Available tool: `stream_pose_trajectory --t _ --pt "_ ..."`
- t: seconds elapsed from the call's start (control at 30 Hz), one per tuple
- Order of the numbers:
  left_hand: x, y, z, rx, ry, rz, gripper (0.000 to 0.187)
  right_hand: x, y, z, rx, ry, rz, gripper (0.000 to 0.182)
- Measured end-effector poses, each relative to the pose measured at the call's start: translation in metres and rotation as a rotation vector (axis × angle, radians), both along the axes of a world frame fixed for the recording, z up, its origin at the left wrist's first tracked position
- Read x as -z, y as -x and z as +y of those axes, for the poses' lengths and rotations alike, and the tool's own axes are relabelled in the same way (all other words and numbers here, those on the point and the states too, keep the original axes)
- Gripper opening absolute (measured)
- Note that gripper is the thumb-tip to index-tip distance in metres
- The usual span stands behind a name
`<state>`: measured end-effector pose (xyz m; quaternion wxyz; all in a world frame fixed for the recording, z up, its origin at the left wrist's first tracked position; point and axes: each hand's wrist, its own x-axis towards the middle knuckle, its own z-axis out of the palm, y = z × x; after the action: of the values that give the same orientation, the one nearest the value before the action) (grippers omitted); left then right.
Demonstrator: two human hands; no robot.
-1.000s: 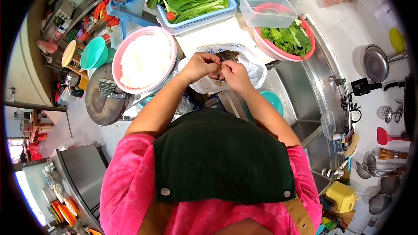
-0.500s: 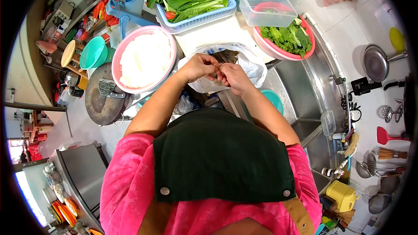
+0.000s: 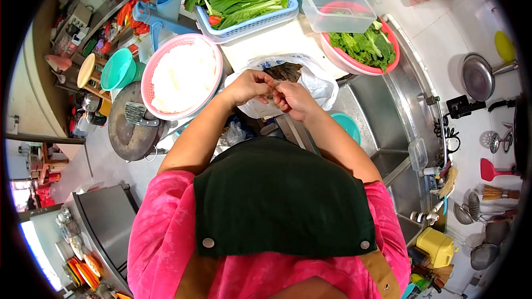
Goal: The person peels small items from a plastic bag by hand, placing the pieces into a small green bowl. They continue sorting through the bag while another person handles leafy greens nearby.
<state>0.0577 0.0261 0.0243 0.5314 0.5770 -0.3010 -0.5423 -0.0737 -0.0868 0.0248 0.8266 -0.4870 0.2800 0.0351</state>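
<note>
Both hands meet over a white plastic bag (image 3: pixel 323 80) that lies open on the counter, with dark greyish-brown contents (image 3: pixel 287 71) showing inside. My left hand (image 3: pixel 249 87) has its fingers pinched together, pressed against the fingertips of the other hand. From the right side my right hand (image 3: pixel 293 99) comes in, its fingers curled and closed. Something small is between the fingertips, but it is mostly hidden by them and too small to name.
Left of the bag is a pink basket (image 3: pixel 145 86) of white food, beside a round board (image 3: pixel 124 138) with a grater-like tool. Behind sit a blue basket (image 3: pixel 249 29) of leafy greens and a red bowl (image 3: pixel 339 62) of greens. A metal sink (image 3: pixel 379 113) lies right.
Both hands remain together over the bag, with only slight shifts of the fingers. The whole view has moved a little.
</note>
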Motion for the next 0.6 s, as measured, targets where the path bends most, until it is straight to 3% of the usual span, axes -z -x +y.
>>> stream_pose_trajectory --t 0.3,0.53,0.6 --pt "0.005 -0.001 0.001 -0.046 0.014 0.116 0.009 0.004 -0.005 -0.001 0.039 -0.21 0.067 0.017" --pt "0.006 -0.005 0.003 -0.11 0.056 0.316 0.004 0.016 -0.003 -0.017 0.087 -0.231 0.069 0.016" --pt "0.012 -0.011 0.0 -0.142 0.079 0.38 0.005 0.016 0.0 -0.022 0.121 0.386 0.013 0.018"
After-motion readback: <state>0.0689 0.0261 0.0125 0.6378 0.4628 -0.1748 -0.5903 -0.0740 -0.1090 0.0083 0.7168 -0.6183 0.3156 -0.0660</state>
